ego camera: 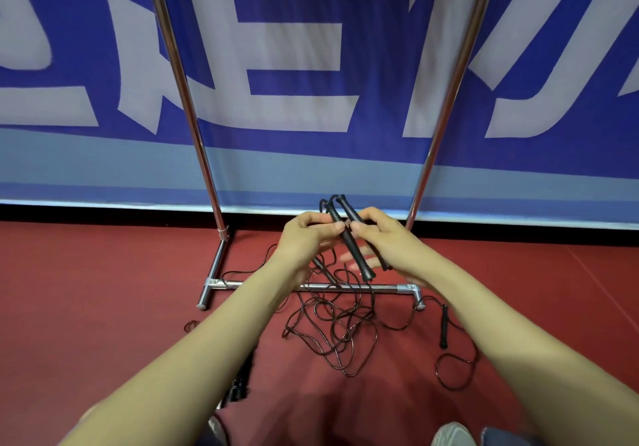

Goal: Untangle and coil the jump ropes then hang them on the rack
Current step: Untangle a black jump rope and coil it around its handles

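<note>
Two black jump-rope handles (349,234) are held side by side in front of me, tilted, their thin cords running down from their top ends. My left hand (307,234) pinches one handle from the left. My right hand (380,234) grips the other from the right. A tangle of thin black cord (335,328) lies on the red floor below, draped over the rack's lower bar. Another black handle (444,326) lies on the floor to the right. More black handles (238,381) show under my left forearm, partly hidden.
The chrome rack (345,286) stands just ahead, with two upright poles and a floor bar on feet. Behind it hangs a blue and white banner (311,65). My shoe (453,435) shows at the bottom right.
</note>
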{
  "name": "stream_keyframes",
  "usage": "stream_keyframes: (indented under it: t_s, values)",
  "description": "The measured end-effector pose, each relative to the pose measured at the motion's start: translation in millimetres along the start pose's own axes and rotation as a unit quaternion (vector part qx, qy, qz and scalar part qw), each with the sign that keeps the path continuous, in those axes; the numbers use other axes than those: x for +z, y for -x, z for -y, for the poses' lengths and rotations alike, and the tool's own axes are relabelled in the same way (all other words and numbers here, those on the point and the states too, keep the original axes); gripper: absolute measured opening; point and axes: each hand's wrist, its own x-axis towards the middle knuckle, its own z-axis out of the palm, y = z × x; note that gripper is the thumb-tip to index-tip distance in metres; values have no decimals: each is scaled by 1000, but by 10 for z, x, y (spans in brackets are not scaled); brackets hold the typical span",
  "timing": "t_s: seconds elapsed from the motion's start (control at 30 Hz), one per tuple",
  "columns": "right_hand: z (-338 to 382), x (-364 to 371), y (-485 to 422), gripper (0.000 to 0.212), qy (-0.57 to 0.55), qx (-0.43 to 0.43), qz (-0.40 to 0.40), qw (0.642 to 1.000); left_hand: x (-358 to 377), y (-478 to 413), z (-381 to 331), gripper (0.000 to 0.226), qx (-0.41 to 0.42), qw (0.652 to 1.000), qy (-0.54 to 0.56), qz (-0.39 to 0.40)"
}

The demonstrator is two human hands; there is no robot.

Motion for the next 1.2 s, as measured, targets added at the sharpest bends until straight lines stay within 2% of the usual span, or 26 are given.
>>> stream_keyframes:
  t_s: [0.13,0.2,0.27,0.33,0.4,0.43,0.5,0.57,0.67,0.7,0.77,0.87,0.93,1.0,1.07,1.1,1.13,1.2]
  values:
    - [22,-33,68,17,13,-27,14,999,-53,4,-38,17,-1,1000,17,22]
    - [25,-76,85,23,17,-27,21,999,-88,11,-73,15,-1,999,-27,38]
    - [43,-128,106,31,9,-19,38,999,-143,9,-127,11,14,991,-129,44]
    - [73,-178,129,36,-2,-16,54,998,-218,-13,-197,15,56,968,-244,8]
    - [109,-241,149,37,-15,-18,71,997,-293,-33,-262,19,115,960,-252,-45]
    - [127,-274,160,38,-21,-18,85,996,-331,-42,-284,20,139,963,-226,-40]
    - [167,-333,190,39,-37,-14,120,992,-374,-37,-308,35,149,972,-178,43]
    - [221,-381,225,41,-56,-10,152,987,-371,-10,-302,44,119,968,-168,144]
    - [284,-455,279,43,-51,-10,186,981,-381,34,-281,25,81,944,-219,234]
    - [296,-479,290,44,-45,-9,195,980,-397,34,-275,31,74,942,-220,241]
    - [300,-520,305,47,-41,-3,207,977,-438,26,-303,44,75,946,-223,222]
    - [302,-562,333,51,24,9,219,975,-478,57,-411,22,116,935,-280,182]
    - [304,-601,344,54,105,11,222,969,-516,51,-442,22,123,923,-330,157]
    - [285,-647,326,56,212,-4,184,960,-509,35,-413,18,127,892,-415,125]
    - [251,-665,284,58,341,-54,104,933,-430,21,-332,14,142,865,-474,87]
    - [242,-652,262,59,398,-75,58,913,-371,24,-295,14,142,868,-470,70]
    - [227,-629,236,61,448,-89,10,890,-305,27,-262,14,130,889,-434,61]
    - [193,-577,185,61,521,-109,-96,841,-159,51,-216,17,63,949,-299,81]
